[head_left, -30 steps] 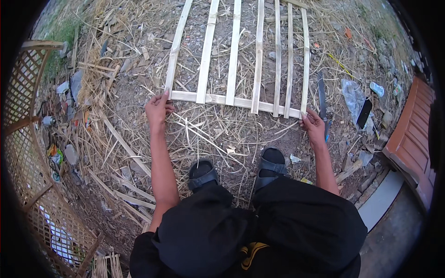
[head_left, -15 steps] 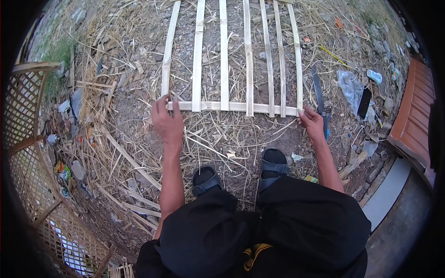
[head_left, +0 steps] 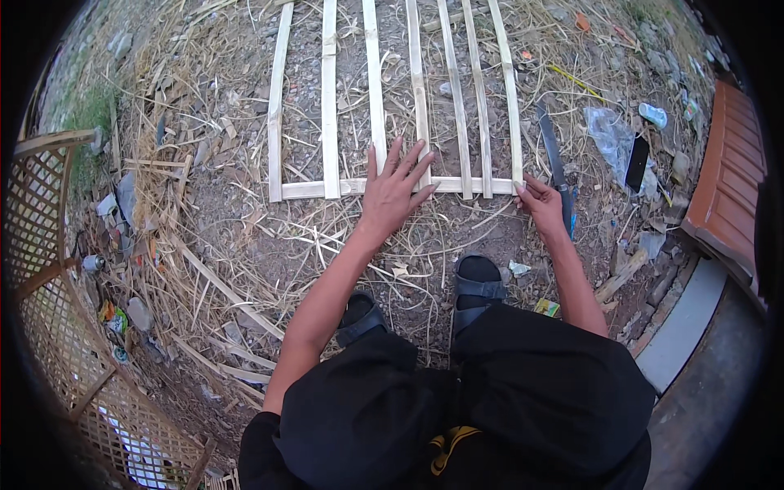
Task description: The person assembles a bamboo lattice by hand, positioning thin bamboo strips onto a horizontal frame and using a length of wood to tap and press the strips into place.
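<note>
Several pale, flat bamboo strips (head_left: 329, 106) lie on the ground, running away from me. Their near ends rest across a crosswise bamboo strip (head_left: 306, 189). My left hand (head_left: 390, 194) is spread flat over the middle of that cross strip, fingers apart, touching the near ends of the middle strips and partly hiding them. At the right corner, my right hand (head_left: 543, 204) pinches the end where the rightmost lengthwise strip (head_left: 508, 98) meets the cross strip. A long dark-bladed knife (head_left: 554, 151) lies just beside my right hand.
Bamboo shavings and offcuts litter the ground. A dark phone (head_left: 639, 163) lies on a clear plastic bag (head_left: 604, 126) at right, near a pale cup (head_left: 653, 114). Woven lattice panels (head_left: 37, 196) stand at left. A brown ridged sheet (head_left: 727, 163) edges the right side.
My left hand has moved right from the left corner to the middle of the cross strip and spread flat. My right hand stays at the right corner.
</note>
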Demonstrator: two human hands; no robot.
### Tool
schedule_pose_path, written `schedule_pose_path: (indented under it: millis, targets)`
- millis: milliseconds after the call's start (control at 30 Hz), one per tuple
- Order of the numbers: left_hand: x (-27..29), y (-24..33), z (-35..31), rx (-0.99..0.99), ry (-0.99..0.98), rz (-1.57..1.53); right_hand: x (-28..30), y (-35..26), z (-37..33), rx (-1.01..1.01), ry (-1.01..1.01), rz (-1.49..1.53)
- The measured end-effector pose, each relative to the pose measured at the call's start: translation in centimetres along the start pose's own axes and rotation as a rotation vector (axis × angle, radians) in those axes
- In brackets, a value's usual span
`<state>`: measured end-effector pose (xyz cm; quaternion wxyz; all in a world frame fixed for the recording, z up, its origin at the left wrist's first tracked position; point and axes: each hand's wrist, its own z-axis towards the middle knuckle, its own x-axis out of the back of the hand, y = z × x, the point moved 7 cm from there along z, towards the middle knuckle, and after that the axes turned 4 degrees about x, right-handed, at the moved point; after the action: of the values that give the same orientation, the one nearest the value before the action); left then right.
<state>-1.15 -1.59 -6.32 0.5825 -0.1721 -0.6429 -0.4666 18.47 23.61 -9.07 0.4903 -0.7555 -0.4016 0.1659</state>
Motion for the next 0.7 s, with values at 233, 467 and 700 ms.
schedule_pose_path:
  millis: [233, 467, 700]
  targets:
    - [0.0, 0.3, 0.2, -0.011, 0.039, 0.046, 0.1, -0.3, -0.2, -0.002, 0.021, 0.02]
    - [0.1, 0.2, 0.0, -0.014, 0.064, 0.056, -1.8, -9.5, -5.5, 0.609, 0.406, -0.717]
    - [0.1, 0.4, 0.1, -0.024, 0.055, 0.074, -11.0, -8.2, -6.9, 0.693, -0.072, -0.815]
